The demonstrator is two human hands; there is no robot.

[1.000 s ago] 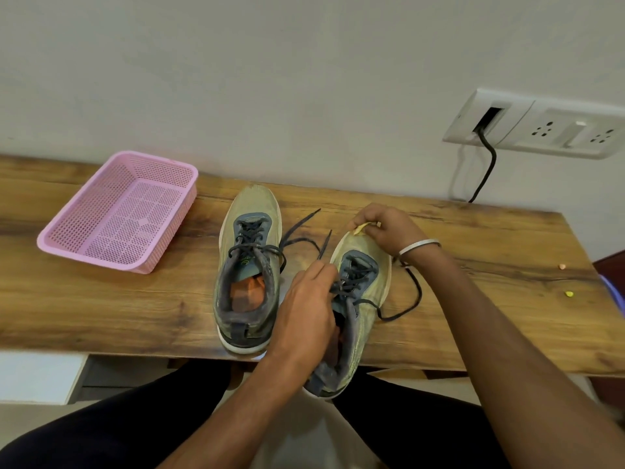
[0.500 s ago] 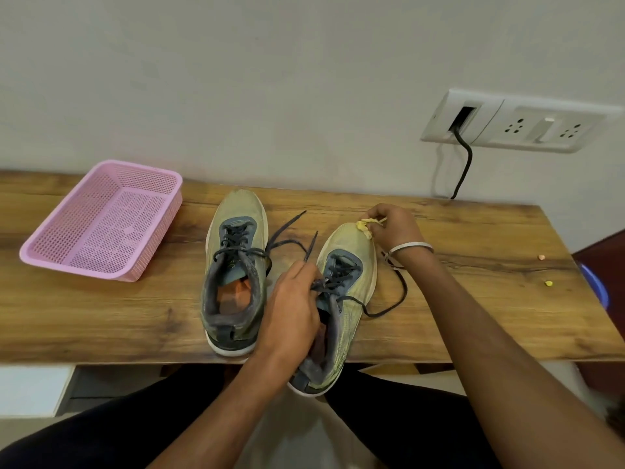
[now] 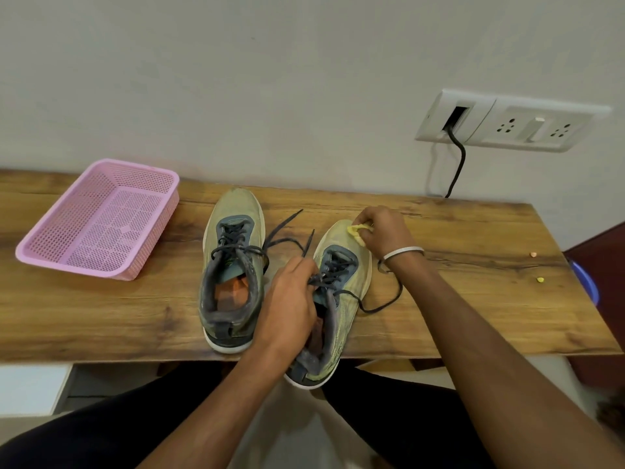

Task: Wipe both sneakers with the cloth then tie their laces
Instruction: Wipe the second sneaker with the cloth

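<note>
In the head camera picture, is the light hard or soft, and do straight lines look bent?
Head view: light is soft and even, with only a faint shadow of the black cable on the wall and no glare on the wooden table; the wide lens bows the table edge and skews the socket plate; the right hand on the yellow cloth looks slightly soft.

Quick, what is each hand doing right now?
Left hand: grip closed on the right sneaker at its laces.
Right hand: grip closed on the yellow cloth, at that sneaker's toe.
</note>
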